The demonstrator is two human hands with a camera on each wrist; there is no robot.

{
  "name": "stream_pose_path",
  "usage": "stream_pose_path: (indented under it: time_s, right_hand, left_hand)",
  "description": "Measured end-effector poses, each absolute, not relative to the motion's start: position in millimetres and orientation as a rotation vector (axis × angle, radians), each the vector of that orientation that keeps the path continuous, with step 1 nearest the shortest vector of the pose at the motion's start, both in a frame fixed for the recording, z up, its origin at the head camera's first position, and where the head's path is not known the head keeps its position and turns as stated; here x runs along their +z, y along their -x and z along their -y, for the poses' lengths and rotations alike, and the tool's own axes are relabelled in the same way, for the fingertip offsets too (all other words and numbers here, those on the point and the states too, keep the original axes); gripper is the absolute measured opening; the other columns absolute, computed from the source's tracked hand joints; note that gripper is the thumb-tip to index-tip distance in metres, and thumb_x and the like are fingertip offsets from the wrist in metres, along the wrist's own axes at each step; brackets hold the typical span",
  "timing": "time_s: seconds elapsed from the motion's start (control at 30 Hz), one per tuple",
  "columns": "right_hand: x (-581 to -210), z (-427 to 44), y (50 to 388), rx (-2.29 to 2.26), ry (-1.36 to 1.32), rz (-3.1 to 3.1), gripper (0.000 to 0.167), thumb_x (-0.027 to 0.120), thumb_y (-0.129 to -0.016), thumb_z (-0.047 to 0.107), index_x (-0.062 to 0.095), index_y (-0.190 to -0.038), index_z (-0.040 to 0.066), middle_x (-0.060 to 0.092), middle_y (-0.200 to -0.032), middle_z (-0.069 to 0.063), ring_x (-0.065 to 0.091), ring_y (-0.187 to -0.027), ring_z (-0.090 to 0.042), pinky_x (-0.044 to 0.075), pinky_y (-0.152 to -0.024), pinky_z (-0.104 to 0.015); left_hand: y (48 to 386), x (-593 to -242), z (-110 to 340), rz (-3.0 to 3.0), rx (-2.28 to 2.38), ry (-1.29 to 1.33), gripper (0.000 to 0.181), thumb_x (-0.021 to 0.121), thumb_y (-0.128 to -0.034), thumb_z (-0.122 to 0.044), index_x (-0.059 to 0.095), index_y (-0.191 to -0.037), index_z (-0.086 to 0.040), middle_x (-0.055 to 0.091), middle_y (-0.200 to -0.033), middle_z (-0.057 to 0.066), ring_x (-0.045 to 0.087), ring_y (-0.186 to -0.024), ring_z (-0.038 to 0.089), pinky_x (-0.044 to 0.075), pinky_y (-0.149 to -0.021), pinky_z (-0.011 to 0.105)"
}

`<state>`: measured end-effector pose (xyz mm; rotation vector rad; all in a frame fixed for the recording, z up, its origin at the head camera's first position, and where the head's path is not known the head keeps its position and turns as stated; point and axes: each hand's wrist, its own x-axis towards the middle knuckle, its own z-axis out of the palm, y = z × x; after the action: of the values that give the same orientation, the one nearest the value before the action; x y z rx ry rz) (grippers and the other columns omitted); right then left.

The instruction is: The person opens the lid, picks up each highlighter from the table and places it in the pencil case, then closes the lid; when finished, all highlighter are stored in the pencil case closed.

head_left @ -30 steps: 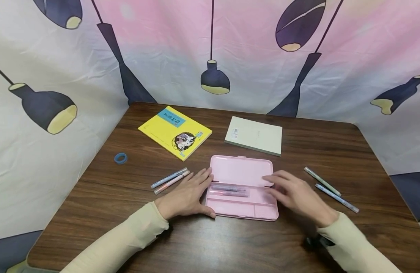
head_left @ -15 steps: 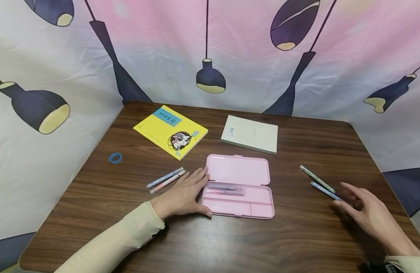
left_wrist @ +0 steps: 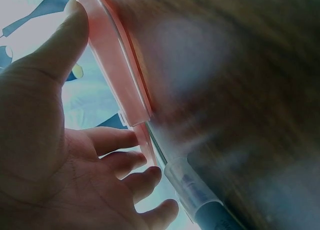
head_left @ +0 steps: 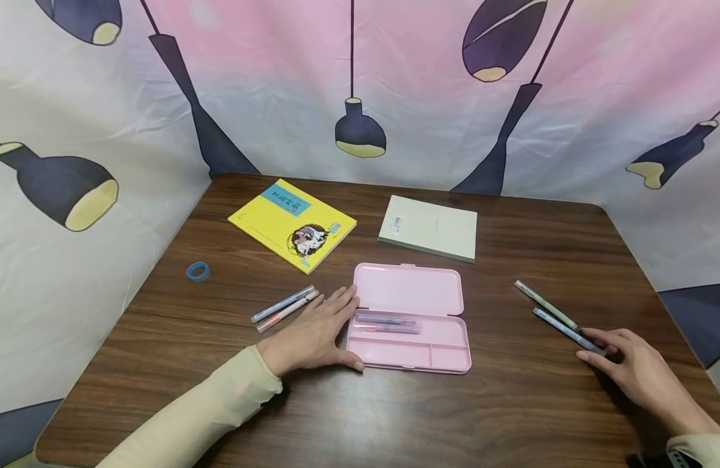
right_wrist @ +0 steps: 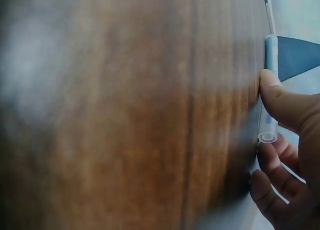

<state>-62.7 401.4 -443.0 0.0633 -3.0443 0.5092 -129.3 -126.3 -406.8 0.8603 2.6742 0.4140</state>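
Observation:
The pink pencil case [head_left: 409,290] lies unfolded mid-table, two pens [head_left: 387,329] in its upper compartment. My left hand [head_left: 313,335] rests against the case's left side, fingers extended and thumb at the near corner; the left wrist view shows that hand [left_wrist: 75,155] along the case edge [left_wrist: 117,65]. On the right, my right hand [head_left: 640,370] pinches the near end of a blue pen [head_left: 561,327] between thumb and fingers. The right wrist view shows the thumb of my right hand [right_wrist: 290,135] on this pen [right_wrist: 271,53]. Just beyond it lies a green pen [head_left: 546,304].
Two more pens [head_left: 282,304] lie left of my left hand, with a blue ring [head_left: 198,271] farther left. A yellow book [head_left: 283,227] and a pale notebook [head_left: 438,227] lie toward the back of the brown table [head_left: 541,240], before a patterned cloth [head_left: 278,97].
My right hand has moved from the case out to the right and taken hold of the blue pen. My left hand has stayed at the case.

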Motion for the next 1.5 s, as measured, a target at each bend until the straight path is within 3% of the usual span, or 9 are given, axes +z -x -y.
stream_pose_path:
  time_s: [0.27, 0.57, 0.87, 1.17, 1.5]
  right_hand:
    - [-446.4, -403.2, 64.5, 0.551, -0.109, 2.937, 0.030, 0.077, -0.088, 0.026, 0.075, -0.112, 0.008, 0.062, -0.093, -0.001, 0.043, -0.074, 0.009, 0.036, -0.058, -0.023]
    - [-446.2, -403.1, 65.7, 0.618, -0.157, 2.860, 0.024, 0.078, -0.087, 0.021, 0.077, -0.108, 0.010, 0.064, -0.092, 0.003, 0.045, -0.079, 0.015, 0.035, -0.061, -0.014]
    - [-442.8, -396.5, 70.9, 0.644, -0.180, 2.811, 0.025, 0.079, -0.087, 0.021, 0.077, -0.109, 0.010, 0.065, -0.094, 0.001, 0.043, -0.084, 0.020, 0.036, -0.064, -0.015]
    - [-434.3, -378.3, 79.5, 0.695, -0.244, 2.794, 0.026, 0.077, -0.089, 0.019, 0.077, -0.113, 0.011, 0.063, -0.095, 0.005, 0.046, -0.081, 0.014, 0.035, -0.061, -0.015]
    - [-422.8, -342.6, 98.4, 0.769, -0.334, 2.765, 0.021, 0.076, -0.089, 0.016, 0.077, -0.110, 0.013, 0.059, -0.091, 0.007, 0.043, -0.067, -0.002, 0.033, -0.053, -0.020]
  left_hand:
    - [129.6, -405.8, 126.4, -2.670, 0.415, -0.847, 0.114, 0.074, -0.0742, -0.069, 0.029, -0.156, -0.003, 0.013, -0.166, 0.012, 0.011, -0.153, 0.028, 0.013, -0.121, 0.054]
    - [128.7, -405.0, 126.5, -2.669, 0.422, -0.855, 0.113, 0.074, -0.0745, -0.068, 0.030, -0.156, -0.003, 0.014, -0.166, 0.012, 0.012, -0.153, 0.029, 0.012, -0.121, 0.054]
    - [130.0, -403.4, 126.3, -2.678, 0.408, -0.864, 0.114, 0.074, -0.0742, -0.069, 0.030, -0.156, -0.003, 0.013, -0.166, 0.012, 0.012, -0.153, 0.029, 0.013, -0.121, 0.055]
    - [129.1, -403.5, 126.7, -2.673, 0.411, -0.850, 0.114, 0.074, -0.0739, -0.069, 0.030, -0.156, -0.004, 0.013, -0.166, 0.011, 0.011, -0.153, 0.029, 0.012, -0.121, 0.055]
    - [127.8, -405.0, 125.5, -2.674, 0.408, -0.838, 0.113, 0.074, -0.0744, -0.069, 0.030, -0.156, -0.004, 0.014, -0.166, 0.011, 0.011, -0.153, 0.028, 0.012, -0.121, 0.054]
